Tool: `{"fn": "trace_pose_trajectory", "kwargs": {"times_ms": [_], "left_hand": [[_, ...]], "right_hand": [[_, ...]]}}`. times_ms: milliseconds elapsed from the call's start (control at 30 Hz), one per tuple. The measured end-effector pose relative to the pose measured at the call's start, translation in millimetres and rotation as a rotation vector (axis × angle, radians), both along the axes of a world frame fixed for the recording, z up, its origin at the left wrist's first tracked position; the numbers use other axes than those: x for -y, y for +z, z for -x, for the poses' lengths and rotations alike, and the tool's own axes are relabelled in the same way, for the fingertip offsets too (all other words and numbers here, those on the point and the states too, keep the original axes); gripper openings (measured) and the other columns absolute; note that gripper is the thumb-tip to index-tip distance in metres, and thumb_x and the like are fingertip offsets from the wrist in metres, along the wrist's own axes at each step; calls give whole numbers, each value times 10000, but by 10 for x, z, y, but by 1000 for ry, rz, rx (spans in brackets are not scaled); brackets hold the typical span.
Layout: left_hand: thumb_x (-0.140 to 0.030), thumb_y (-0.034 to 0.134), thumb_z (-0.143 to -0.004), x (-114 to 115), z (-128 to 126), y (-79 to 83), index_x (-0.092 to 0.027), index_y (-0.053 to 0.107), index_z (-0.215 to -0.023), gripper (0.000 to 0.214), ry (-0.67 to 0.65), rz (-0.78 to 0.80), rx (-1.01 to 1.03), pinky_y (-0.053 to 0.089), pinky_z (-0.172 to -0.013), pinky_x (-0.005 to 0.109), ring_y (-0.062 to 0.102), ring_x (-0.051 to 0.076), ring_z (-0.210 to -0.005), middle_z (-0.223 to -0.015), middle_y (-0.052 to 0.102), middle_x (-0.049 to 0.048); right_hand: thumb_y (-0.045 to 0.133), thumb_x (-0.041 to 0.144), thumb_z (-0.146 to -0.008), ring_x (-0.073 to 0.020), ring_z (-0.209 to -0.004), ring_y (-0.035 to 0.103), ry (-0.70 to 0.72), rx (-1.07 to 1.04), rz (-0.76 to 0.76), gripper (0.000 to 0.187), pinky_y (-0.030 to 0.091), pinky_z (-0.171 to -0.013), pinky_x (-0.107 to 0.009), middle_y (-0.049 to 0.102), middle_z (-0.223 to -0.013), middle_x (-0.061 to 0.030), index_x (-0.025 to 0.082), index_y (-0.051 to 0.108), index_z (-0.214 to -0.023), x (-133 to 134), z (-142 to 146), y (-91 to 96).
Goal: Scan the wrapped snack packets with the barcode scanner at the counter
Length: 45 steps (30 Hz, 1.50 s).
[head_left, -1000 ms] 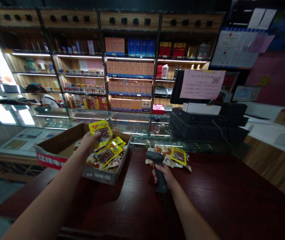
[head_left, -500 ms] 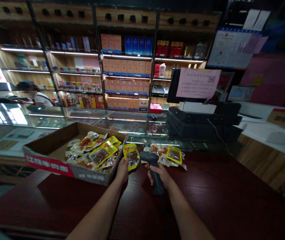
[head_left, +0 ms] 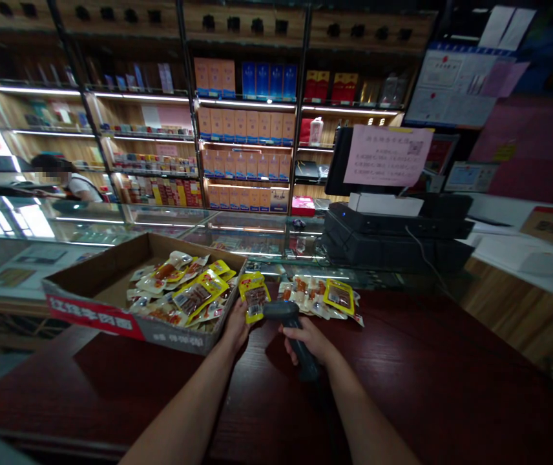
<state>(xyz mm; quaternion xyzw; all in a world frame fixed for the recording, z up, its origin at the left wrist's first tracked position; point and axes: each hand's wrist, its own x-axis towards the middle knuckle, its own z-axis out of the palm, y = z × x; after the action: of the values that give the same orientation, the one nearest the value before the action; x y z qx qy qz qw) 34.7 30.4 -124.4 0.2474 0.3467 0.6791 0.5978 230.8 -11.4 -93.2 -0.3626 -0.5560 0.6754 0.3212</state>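
My left hand (head_left: 236, 326) holds a yellow snack packet (head_left: 254, 297) upright, just right of the cardboard box (head_left: 93, 310). A dark handheld barcode scanner (head_left: 290, 329) is gripped in my right hand (head_left: 308, 337), and its head sits close beside the packet. The box holds several yellow and clear snack packets (head_left: 184, 294). A small pile of similar packets (head_left: 322, 297) lies on the dark red counter (head_left: 426, 374) behind the scanner.
A black cash register with a paper notice (head_left: 387, 223) stands at the back right. A glass display case (head_left: 160, 229) runs behind the counter. Shelves of boxed goods (head_left: 247, 139) fill the wall. Another person (head_left: 61, 181) sits far left.
My left hand lifted a yellow packet out of the box and carried it right to the scanner. The scanner head has tilted left toward the packet.
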Motion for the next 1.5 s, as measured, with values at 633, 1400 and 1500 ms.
{"fn": "trace_pose_trajectory", "kwargs": {"times_ms": [633, 1400, 1500], "left_hand": [[-249, 587, -794, -21, 20, -66, -187, 576, -1038, 252, 7, 13, -24, 546, -741, 376, 669, 196, -782, -923, 689, 64], [-88, 682, -601, -414, -1397, 573, -99, 630, -789, 194, -351, -50, -283, 535, -608, 337, 664, 222, -646, -699, 681, 92], [-90, 634, -634, -522, -1686, 575, -130, 607, -690, 73, -269, -4, -582, 518, -622, 352, 663, 250, -671, -637, 652, 78]], "right_hand": [[665, 474, -644, -118, -333, 518, -72, -40, -12, 416, 370, -341, -197, 603, -469, 21, 156, 509, -863, 4, -14, 33], [712, 485, -603, -119, -333, 513, -564, -198, -77, 447, 442, -338, -242, 602, -461, 12, 139, 574, -851, -13, -1365, 511], [722, 481, -587, -118, -332, 509, -624, -204, -82, 453, 447, -337, -242, 602, -456, 11, 138, 570, -840, 71, -1586, 547]]}}
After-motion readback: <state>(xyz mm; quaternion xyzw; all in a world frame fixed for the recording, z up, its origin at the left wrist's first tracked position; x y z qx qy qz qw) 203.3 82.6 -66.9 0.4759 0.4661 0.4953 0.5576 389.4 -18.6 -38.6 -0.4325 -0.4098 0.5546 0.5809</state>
